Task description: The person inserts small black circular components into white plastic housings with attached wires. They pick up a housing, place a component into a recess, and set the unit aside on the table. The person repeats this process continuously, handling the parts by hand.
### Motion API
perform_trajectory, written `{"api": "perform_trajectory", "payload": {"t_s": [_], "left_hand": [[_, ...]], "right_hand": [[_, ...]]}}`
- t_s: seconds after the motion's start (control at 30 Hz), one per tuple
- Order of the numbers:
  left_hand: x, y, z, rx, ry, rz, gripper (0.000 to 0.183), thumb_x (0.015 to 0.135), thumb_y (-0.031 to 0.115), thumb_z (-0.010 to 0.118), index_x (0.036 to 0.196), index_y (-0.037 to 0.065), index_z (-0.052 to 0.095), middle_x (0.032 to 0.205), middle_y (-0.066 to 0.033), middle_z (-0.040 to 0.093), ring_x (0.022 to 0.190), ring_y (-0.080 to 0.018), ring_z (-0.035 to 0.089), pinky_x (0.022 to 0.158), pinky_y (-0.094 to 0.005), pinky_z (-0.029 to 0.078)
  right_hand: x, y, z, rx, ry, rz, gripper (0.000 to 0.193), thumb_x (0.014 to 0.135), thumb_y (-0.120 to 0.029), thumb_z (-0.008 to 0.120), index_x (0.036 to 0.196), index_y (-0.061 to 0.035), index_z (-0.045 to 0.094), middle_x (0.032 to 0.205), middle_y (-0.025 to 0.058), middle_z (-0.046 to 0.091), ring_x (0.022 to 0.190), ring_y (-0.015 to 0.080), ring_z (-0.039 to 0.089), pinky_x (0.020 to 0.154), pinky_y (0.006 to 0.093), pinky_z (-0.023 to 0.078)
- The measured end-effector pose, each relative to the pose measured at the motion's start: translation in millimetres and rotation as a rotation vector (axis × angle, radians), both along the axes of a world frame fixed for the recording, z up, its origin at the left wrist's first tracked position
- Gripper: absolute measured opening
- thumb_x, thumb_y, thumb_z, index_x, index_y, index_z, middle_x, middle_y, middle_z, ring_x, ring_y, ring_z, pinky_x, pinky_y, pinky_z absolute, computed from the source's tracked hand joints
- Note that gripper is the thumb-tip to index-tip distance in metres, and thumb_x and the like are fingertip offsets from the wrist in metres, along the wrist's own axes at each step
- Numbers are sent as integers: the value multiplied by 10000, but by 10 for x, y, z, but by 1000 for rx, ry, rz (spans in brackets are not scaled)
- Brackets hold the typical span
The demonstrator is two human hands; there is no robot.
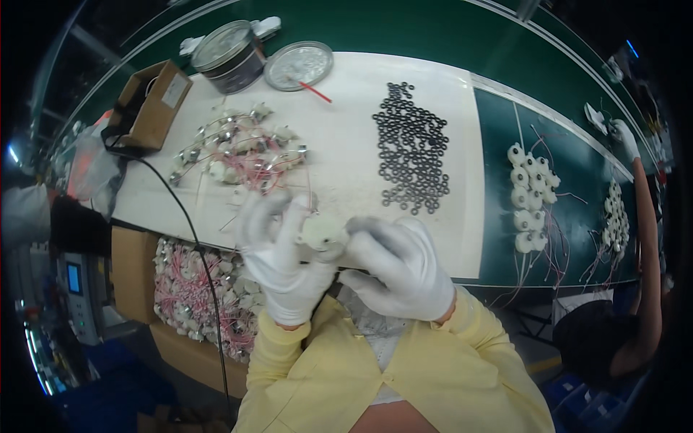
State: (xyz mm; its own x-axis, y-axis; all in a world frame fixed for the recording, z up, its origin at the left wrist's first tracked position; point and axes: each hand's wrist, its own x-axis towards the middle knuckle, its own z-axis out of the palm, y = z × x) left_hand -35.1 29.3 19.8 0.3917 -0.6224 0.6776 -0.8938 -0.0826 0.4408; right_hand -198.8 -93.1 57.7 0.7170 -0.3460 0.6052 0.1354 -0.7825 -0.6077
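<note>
My left hand (pixel 278 252), in a white glove, grips a small round white plastic motor housing (pixel 323 232) by its edge, just above the table's near edge. Close against its right side is my right hand (pixel 397 263), also gloved. Its thumb and fingers are pinched together, and whatever may be between the tips is too small to make out. Beyond my left hand lies a loose pile of white motors with pink and red wires (pixel 245 148). Many small black rings (pixel 411 148) are spread flat on the white sheet, farther off to the right.
At the back left stand a metal tin (pixel 229 61), its round lid (pixel 299 66) with a red stick, and a cardboard box (pixel 155 105). A black cable (pixel 184 209) crosses the left side, above a carton of wired motors (pixel 206 296). Rows of motors (pixel 530 191) lie right, near a co-worker's arm (pixel 647 238).
</note>
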Motion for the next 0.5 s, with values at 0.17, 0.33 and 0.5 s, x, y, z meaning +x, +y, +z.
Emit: {"api": "perform_trajectory", "payload": {"t_s": [0.17,0.33,0.5], "left_hand": [[-156,8,-38,-53,71,-142,460,1108,363,500,1373,9,624,1282,-204,633,1227,-442,585,1020,-505,501],[-315,33,-127,-67,300,-305,432,1126,308,453,1345,-33,601,1301,-237,634,1205,-461,616,1020,-521,505],[-277,-5,-142,-13,131,-307,423,1094,293,494,1348,-27,606,1240,-206,643,1159,-418,621,1044,-527,480]], "right_hand": [[306,83,-262,84,-333,7,596,798,-72,823,1351,-37,603,1062,148,678,756,371,674,728,407,566],[247,61,-294,190,-321,81,669,875,-121,828,1468,-31,531,1077,179,671,810,368,683,786,420,570],[190,130,-488,394,-306,7,655,959,-200,793,1523,-29,508,1099,145,692,822,272,685,779,362,566]]}}
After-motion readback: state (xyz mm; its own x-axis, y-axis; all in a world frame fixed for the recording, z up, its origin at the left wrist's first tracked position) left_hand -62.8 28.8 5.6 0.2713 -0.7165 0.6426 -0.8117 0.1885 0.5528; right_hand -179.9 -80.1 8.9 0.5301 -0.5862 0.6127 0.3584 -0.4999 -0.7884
